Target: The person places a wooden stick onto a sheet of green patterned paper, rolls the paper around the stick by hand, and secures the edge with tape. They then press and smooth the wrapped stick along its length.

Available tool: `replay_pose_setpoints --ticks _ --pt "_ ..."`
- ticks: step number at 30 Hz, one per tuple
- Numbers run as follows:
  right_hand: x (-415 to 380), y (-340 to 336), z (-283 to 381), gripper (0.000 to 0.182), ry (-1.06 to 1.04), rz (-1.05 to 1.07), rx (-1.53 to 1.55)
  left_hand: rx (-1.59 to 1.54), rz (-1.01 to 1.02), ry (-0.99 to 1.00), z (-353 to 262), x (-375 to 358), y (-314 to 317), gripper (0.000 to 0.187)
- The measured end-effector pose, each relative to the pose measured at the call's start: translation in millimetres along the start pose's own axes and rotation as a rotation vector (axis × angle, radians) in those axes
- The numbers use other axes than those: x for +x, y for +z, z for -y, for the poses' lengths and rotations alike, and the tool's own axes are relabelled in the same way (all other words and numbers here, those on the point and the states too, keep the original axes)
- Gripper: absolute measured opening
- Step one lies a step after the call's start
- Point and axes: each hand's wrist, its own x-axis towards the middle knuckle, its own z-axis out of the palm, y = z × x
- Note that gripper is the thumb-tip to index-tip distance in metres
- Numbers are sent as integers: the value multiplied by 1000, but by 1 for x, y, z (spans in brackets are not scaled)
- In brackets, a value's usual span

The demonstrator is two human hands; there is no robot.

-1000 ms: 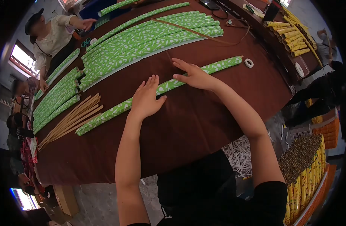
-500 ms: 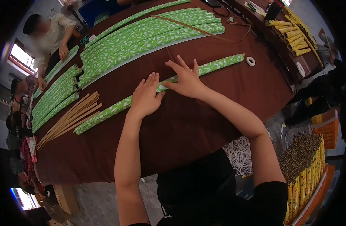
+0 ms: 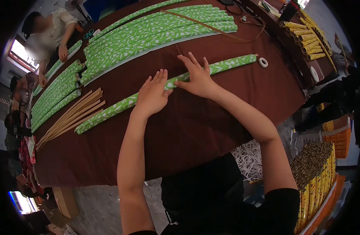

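A long green patterned roll lies slantwise across the brown-covered table. My left hand rests flat on the middle of the roll, palm down, with its fingers extended. Just to the right, my right hand lies over the same roll, fingers spread and thumb stretched toward the left hand. Both hands press on the roll without wrapping round it. Thin tan strips lie by the roll's left end, and a white tape ring sits near its right end.
Many green rolls lie at the back, and more at the left. A person handles a roll at the far left. Yellow rolls lie back right; others stand in a crate. Paper shreds lie below the table.
Both hands have shifted very slightly, still on the roll. The view has moved a little, and the table and the things on it appear slightly displaced.
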Motion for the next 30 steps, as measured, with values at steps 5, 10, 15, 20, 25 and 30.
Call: replay_pose_setpoints --ticks 5,10,15,20,25,30 --pt "-4 -20 -14 91 -163 9 -53 -23 -20 -2 -4 -2 -5 58" --pt "-4 -69 -55 39 -323 113 -266 131 -138 49 -13 -13 -11 49" --pt "-50 -99 -35 43 -478 75 -308 190 -176 127 -35 -47 -32 46" --pt "-132 -116 -4 40 -483 83 -236 91 -164 138 -74 -120 -30 54" --pt "-167 -99 -9 43 -443 68 -250 221 -348 209 -91 -145 12 54" --pt "-177 -89 -5 53 -251 61 -252 187 -297 107 -98 -147 18 52"
